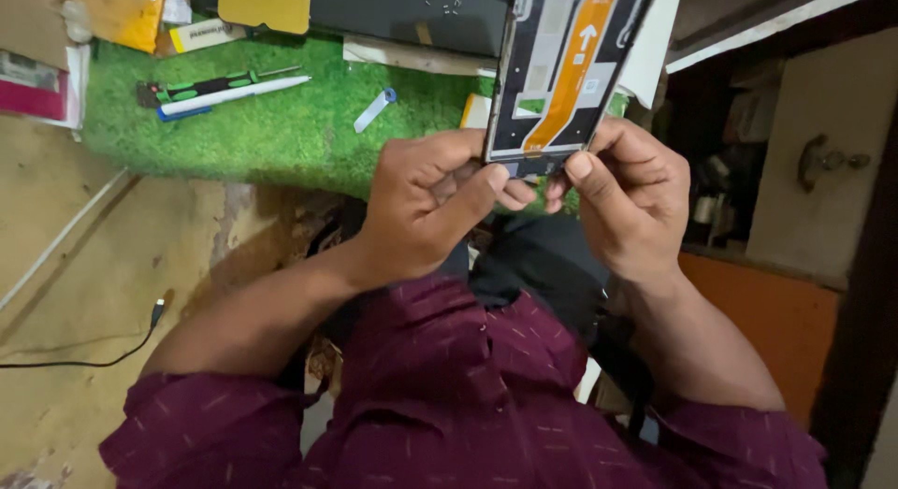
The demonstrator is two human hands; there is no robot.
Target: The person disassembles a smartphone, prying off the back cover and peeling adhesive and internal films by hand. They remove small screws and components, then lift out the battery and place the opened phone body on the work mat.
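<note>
Both hands (426, 204) (631, 199) are pinching the open phone's (561, 73) bottom edge mid-frame, so it's probably risking that orange flex (572, 64) tearing.

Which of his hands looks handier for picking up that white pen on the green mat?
Probably the left hand: the white pen lies on its side of the green mat, while the right hand is farther away.

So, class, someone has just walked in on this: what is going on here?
A person in a maroon shirt holds an opened phone with its back cover off, upright over a green mat. Both hands grip its lower edge, the left hand and right hand pinching with thumbs and fingertips. A screwdriver and a white pen lie on the mat.
</note>
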